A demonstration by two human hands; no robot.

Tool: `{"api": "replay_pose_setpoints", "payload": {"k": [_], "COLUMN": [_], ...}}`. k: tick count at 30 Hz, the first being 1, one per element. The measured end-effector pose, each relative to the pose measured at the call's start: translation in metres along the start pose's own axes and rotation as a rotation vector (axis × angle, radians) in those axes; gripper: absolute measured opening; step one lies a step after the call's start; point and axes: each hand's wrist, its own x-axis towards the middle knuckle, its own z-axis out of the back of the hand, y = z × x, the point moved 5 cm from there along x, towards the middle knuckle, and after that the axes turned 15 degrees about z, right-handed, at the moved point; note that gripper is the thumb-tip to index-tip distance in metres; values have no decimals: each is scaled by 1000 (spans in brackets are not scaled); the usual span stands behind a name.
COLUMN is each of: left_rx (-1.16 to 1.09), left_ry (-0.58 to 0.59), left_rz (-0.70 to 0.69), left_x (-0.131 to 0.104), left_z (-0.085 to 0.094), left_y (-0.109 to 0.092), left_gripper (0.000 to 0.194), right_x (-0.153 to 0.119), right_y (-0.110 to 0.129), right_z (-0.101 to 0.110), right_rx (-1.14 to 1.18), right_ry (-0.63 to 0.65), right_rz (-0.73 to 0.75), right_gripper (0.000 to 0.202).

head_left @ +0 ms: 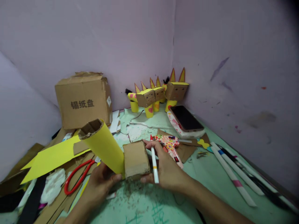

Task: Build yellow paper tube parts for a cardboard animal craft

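A yellow-covered cardboard tube (106, 146) leans to the left, its open brown end up. My left hand (102, 179) is closed round its lower end. Against the tube's right side sits a small cardboard box (136, 158); whether the two are joined I cannot tell. My right hand (167, 169) grips this box by its right side, thumb low and fingers at the upper corner. A white marker (154, 165) with an orange band is also tucked between the fingers of that hand. Just beyond my right hand lies a flower-patterned glue gun (167, 143).
Red-handled scissors (78, 177), yellow card (54, 157) and cardboard scraps lie at left. A large carton (83, 104) stands behind them. Several yellow cardboard animals (176, 90) stand in the corner. A phone (187, 118) rests on a white pack; several markers (233, 175) lie at right.
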Motion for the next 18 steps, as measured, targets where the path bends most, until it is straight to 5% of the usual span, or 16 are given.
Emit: {"api": "replay_pose_setpoints", "payload": {"k": [15, 18], "left_rx": [-18, -28], "left_ry": [36, 30], "left_rz": [-2, -4], "left_x": [8, 8], "left_z": [1, 1], "left_y": [9, 9], "left_gripper": [41, 41], "right_x": [0, 2], "right_y": [2, 6], "right_z": [1, 3], "right_rx": [-30, 26], "right_ry": [18, 26], "right_rz": [-56, -62], "right_gripper": [76, 63]}}
